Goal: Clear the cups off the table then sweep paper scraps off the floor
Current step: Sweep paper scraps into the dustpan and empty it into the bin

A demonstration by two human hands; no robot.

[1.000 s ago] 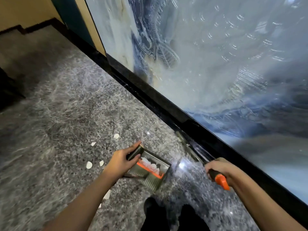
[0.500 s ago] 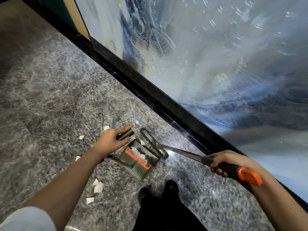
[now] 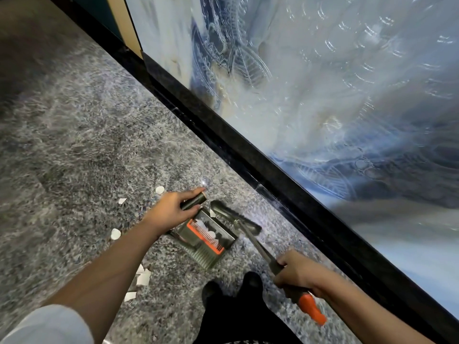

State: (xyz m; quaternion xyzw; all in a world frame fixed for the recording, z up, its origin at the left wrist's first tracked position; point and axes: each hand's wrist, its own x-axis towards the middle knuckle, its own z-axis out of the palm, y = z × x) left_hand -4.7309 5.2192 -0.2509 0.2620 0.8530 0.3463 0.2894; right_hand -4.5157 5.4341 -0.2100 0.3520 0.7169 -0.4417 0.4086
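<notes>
Scraps (image 3: 115, 234) of white paper, round and torn, on speckled grey floor (image 3: 87, 145) from 7 to 11 o'clock of ribbed metal dustpan (image 3: 207, 244), more inside it, left hand (image 3: 171, 209) curled round its cylindrical handle, right hand (image 3: 295, 271) gripping orange-tipped brush (image 3: 257, 245), head at pan's 2 o'clock

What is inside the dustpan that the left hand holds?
A few white paper scraps lie in the dustpan, beside its orange comb strip. The left hand grips the handle and covers the pan's corner nearest it, so anything there cannot be seen.
</notes>
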